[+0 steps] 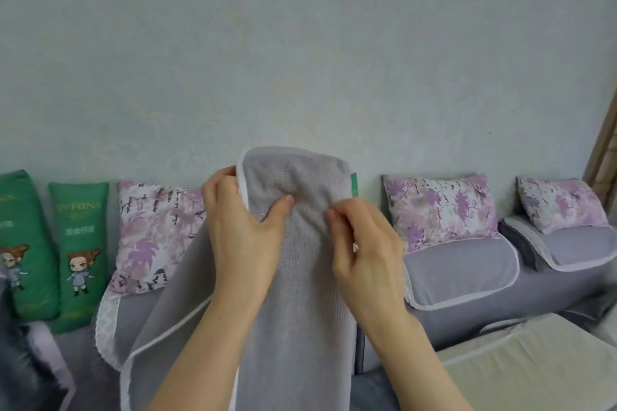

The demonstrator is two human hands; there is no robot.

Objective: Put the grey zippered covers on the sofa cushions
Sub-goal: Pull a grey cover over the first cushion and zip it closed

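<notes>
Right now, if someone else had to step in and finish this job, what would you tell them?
Left hand: grips the piped left edge of the grey cover, thumb on its front.
Right hand: pinches the fabric near the top.
The cover is held upright in front of the sofa. I cannot tell whether a cushion is inside it.
Seemingly done: two grey piped cushions at the sofa's right look covered.
Left: a bare cream cushion lies at lower right, uncovered. No zipper shows, so check that it is closed.
</notes>
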